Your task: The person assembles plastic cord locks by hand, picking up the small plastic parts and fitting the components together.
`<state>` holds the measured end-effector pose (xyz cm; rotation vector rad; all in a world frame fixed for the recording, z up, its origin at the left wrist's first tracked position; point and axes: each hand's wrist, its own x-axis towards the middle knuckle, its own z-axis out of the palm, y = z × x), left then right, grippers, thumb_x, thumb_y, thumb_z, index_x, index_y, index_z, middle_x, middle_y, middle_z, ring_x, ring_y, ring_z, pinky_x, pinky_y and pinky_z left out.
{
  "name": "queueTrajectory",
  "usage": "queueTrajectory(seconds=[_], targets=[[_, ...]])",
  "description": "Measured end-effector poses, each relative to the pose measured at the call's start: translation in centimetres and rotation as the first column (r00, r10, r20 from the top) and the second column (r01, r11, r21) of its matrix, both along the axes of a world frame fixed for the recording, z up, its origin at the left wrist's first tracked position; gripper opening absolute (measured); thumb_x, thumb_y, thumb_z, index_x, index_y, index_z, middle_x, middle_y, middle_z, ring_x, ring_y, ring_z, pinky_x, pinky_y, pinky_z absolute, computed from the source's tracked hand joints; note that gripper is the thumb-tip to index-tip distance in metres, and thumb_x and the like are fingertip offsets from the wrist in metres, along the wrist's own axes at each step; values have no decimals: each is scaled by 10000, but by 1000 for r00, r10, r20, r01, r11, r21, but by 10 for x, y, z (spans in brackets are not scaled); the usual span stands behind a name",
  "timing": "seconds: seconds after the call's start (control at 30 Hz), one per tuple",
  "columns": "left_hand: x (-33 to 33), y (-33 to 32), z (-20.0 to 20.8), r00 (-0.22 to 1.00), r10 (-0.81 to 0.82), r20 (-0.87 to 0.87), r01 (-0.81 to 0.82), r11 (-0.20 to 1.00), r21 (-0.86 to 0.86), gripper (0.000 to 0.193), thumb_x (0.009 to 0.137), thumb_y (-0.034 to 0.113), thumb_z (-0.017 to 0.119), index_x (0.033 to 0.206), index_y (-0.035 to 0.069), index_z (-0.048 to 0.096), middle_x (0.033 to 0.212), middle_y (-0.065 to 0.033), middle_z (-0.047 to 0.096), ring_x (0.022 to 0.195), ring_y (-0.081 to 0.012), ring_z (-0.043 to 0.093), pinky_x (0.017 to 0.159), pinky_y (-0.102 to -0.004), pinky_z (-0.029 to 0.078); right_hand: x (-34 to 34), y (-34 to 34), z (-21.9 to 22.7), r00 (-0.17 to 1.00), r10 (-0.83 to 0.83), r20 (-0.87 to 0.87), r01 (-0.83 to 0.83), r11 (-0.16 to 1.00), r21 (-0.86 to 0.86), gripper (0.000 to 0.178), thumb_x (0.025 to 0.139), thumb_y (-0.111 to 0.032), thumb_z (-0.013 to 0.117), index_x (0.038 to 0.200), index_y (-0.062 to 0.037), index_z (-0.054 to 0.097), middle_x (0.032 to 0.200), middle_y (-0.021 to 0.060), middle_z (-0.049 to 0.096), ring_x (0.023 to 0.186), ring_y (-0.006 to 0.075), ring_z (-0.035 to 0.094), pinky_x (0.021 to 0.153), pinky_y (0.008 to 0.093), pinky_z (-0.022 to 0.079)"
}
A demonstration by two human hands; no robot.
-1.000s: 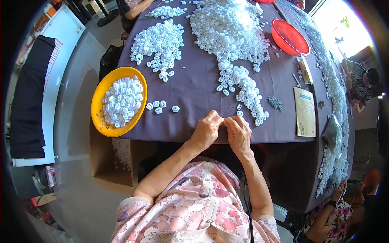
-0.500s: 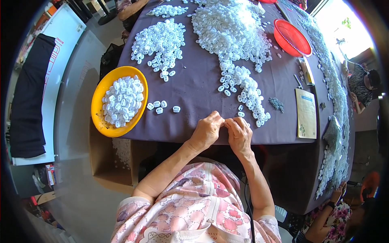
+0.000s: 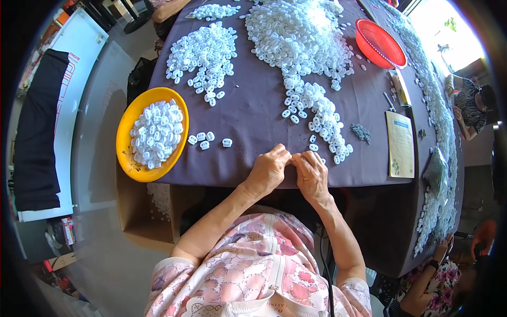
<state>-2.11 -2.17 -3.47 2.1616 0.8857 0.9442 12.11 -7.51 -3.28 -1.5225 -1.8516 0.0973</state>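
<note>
At the near edge of the cloth-covered table, my left hand [image 3: 269, 168] and my right hand [image 3: 311, 175] meet fingertip to fingertip. Both are closed in a pinch, and what lies between the fingers is too small and covered to make out. Just beyond the right hand ends a trail of small white oval plastic pieces with two holes [image 3: 325, 124]. Left of the left hand lie several similar white pieces [image 3: 205, 138]. A yellow bowl [image 3: 124, 153] heaped with white pieces stands farther left. A little pile of tiny dark grey-green parts [image 3: 361, 132] sits right of the trail.
Large heaps of white pieces [image 3: 296, 37] cover the table's far part. A red basket [image 3: 381, 45], a pen [image 3: 389, 101] and a beige packet [image 3: 400, 145] lie to the right. A cardboard box [image 3: 132, 214] stands below the bowl. Other people sit along the right side.
The view has shifted slightly. My hands stay pinched together in nearly the same spot, with only slight finger movement.
</note>
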Motion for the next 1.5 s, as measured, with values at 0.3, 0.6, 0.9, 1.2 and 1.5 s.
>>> queueTrajectory(seconds=[0.3,0.6,0.9,1.2,1.5], targets=[[0,2,-1,999,-21,-50,21,1000,-7,29,802,-13,540,790,12,549,789,-144,536,712,-345,585,602,-399,495,3,0,-3,994,31,102,-27,999,-37,237,679,20,591,911,-25,593,821,80,503,745,255,522,646,337,462],[-3,11,-8,992,-18,125,28,997,-77,41,807,15,633,805,-26,624,738,-99,586,611,-205,588,541,-287,452,2,2,-2,1000,7,-25,-8,999,-37,173,750,-4,623,912,-57,595,797,88,509,722,270,556,614,365,463],[-5,16,7,989,57,139,39,795,-606,143,869,118,620,815,-14,629,594,-4,555,457,-47,483,408,-216,371,5,2,3,988,-12,-153,0,997,-75,312,772,-4,607,1082,-31,590,883,120,598,783,293,594,664,358,477],[-7,17,8,990,32,134,47,835,-548,137,871,123,622,824,-5,630,562,8,541,464,-38,472,414,-212,361,2,2,11,985,17,-172,-34,994,-100,327,763,-20,639,1089,-38,611,877,115,619,780,270,611,676,333,483],[-8,12,5,980,13,197,103,819,-564,111,865,119,636,838,12,641,595,19,549,486,-30,464,426,-211,365,-1,2,9,925,-66,-374,12,989,-146,143,795,3,630,937,-9,636,787,95,635,655,190,620,590,278,480]])
